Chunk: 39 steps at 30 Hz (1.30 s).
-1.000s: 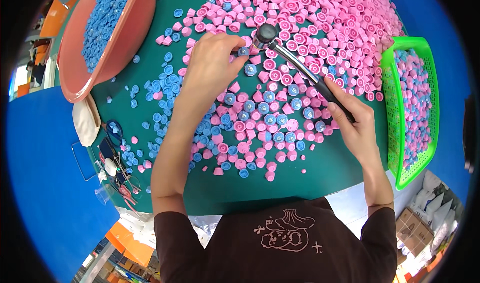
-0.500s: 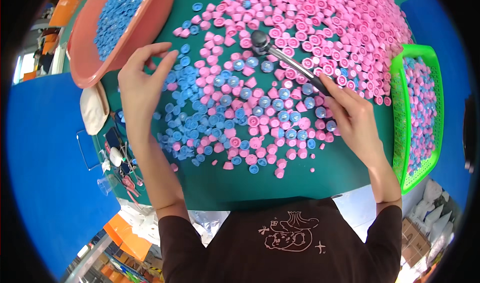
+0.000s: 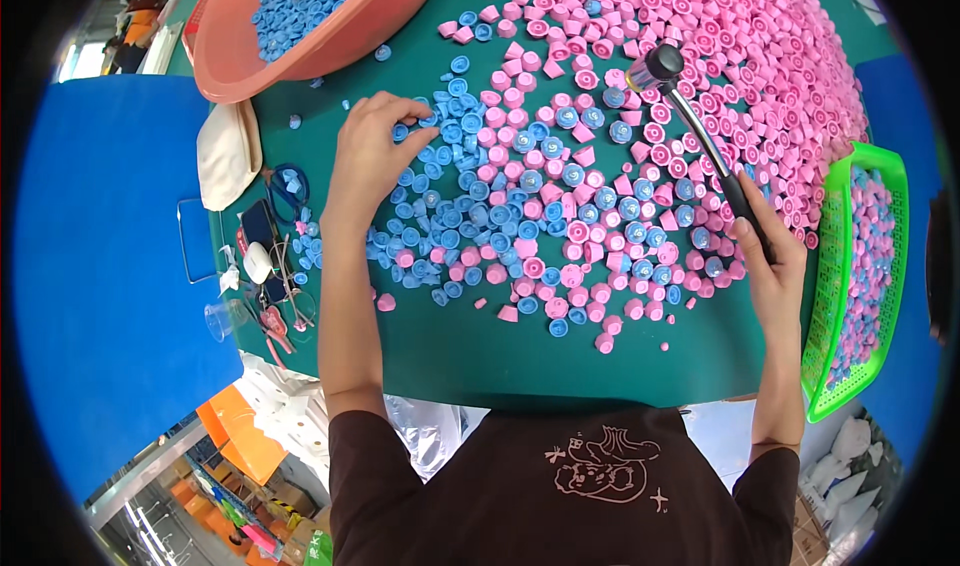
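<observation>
My left hand [image 3: 375, 151] is over the left edge of the loose blue caps [image 3: 470, 206], thumb and fingertips closing around a small blue cap [image 3: 428, 120]. In my right hand [image 3: 775, 256] is a small mallet [image 3: 712, 146] with a black head, a metal shaft and a black grip. I hold it by the grip, its head raised above the pink cup-shaped pieces [image 3: 670, 126]. Between my hands, several pink pieces carry shiny blue caps [image 3: 605, 198] on top. Other blue caps and pink pieces lie mixed around them on the green table [image 3: 450, 356].
A salmon-coloured basin [image 3: 300, 66] of blue caps stands at the far left. A large pink heap fills the far right, beside a green basket [image 3: 815, 366] of mixed pieces. A cream pouch [image 3: 228, 156], glasses [image 3: 300, 296] and a clear cup [image 3: 224, 320] are at the left edge.
My left hand has moved from beside the basin to the blue caps, its fingers closing on one. The mallet has swung upright, its head higher. The whole view has shifted.
</observation>
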### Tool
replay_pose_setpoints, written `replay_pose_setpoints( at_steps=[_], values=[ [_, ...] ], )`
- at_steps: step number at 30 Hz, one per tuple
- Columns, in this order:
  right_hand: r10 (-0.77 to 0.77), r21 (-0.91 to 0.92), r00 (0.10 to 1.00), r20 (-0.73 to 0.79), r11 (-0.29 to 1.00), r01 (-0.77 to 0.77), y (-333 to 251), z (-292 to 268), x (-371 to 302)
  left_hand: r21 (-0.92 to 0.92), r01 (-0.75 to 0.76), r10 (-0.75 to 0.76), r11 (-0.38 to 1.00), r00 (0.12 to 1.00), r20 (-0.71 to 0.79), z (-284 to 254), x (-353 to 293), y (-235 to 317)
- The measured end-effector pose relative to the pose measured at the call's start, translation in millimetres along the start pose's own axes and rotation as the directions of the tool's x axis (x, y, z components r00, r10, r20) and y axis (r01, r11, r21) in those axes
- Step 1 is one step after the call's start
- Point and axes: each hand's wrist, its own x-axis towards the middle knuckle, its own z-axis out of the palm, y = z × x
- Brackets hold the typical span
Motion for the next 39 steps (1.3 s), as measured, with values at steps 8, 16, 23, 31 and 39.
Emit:
replay_pose_setpoints(
  at_steps=[8, 16, 23, 31, 39],
  values=[
    [-0.018, -0.038, 1.0, 0.016, 0.999, 0.018, -2.0, 0.0, -2.7, -0.07, 0.235, -0.234, 0.969, 0.972, 0.031, -6.9, 3.9, -13.2],
    [-0.035, -0.047, 0.999, -0.006, 0.998, 0.035, -2.7, -3.9, -3.4, -0.01, 0.177, -0.178, 0.984, 0.981, -0.079, -2.7, 4.6, -8.8],
    [-0.042, -0.026, 0.999, 0.003, 0.999, 0.042, 0.5, -8.5, -1.4, 0.173, 0.128, -0.115, 0.977, 0.99, -0.087, -14.1, 11.7, -9.0],
    [-0.067, -0.025, 0.997, 0.035, 0.997, 0.068, -2.3, -7.3, 15.3, -0.081, -0.471, 0.467, 0.878, 0.882, -0.066, 41.6, 67.0, 86.7],
    [-0.069, -0.039, 0.996, 0.056, 0.997, 0.071, -1.3, -7.1, 19.0, -0.074, -0.464, 0.469, 0.883, 0.879, 0.086, 61.8, 86.3, 86.6]
  ],
)
